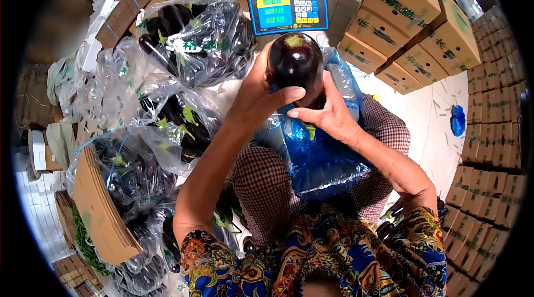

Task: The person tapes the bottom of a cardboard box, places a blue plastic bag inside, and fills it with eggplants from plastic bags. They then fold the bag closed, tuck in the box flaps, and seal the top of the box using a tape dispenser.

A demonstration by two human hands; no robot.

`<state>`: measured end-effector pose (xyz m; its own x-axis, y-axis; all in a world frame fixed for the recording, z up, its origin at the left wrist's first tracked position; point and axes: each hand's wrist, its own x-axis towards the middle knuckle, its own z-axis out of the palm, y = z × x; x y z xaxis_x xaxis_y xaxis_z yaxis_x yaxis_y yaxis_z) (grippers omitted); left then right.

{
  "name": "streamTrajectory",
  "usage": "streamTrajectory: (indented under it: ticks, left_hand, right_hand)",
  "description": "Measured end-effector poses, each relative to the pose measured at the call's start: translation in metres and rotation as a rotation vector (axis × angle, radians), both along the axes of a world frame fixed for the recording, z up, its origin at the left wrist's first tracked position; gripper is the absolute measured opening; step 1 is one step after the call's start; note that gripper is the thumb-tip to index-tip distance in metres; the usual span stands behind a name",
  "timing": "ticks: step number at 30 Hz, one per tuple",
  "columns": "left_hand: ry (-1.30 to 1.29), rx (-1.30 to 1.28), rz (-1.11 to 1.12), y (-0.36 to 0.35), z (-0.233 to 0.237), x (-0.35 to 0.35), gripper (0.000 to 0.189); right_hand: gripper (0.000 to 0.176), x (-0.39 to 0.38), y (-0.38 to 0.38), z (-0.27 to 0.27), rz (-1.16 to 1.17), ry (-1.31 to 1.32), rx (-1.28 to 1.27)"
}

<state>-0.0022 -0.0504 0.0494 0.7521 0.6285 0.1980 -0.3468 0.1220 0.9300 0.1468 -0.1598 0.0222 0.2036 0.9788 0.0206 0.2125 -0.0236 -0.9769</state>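
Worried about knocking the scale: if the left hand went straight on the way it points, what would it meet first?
The left hand grips the eggplant, so that comes first. Beyond it in the same line lies the scale display, though how far behind is unclear.

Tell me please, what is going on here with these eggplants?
A seated person holds one dark eggplant between the left hand and the right hand, above a blue plastic bag on the lap. A digital scale stands just beyond it. To the person's left lie clear bags full of eggplants, and stacked cardboard boxes stand to the right.
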Motion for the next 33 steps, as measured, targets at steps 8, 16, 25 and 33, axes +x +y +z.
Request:
streamTrajectory:
  ticks: [8,16,25,33]
  left_hand:
    - [0.088,0.064,0.007,0.004,-0.016,-0.017,0.079]
    - [0.174,-0.151,-0.087,0.008,-0.015,-0.024,0.062]
    - [0.139,-0.251,-0.082,0.014,-0.051,-0.016,0.058]
    - [0.257,-0.166,-0.125,0.014,-0.072,-0.009,0.054]
  right_hand:
    - [0.09,0.009,-0.005,0.007,0.184,0.302,-0.234]
    - [0.093,0.015,-0.008,-0.005,0.198,0.116,-0.259]
    - [0.095,-0.004,-0.02,-0.009,-0.075,-0.322,-0.212]
    - [0.097,-0.002,-0.022,-0.016,-0.088,-0.501,-0.25]
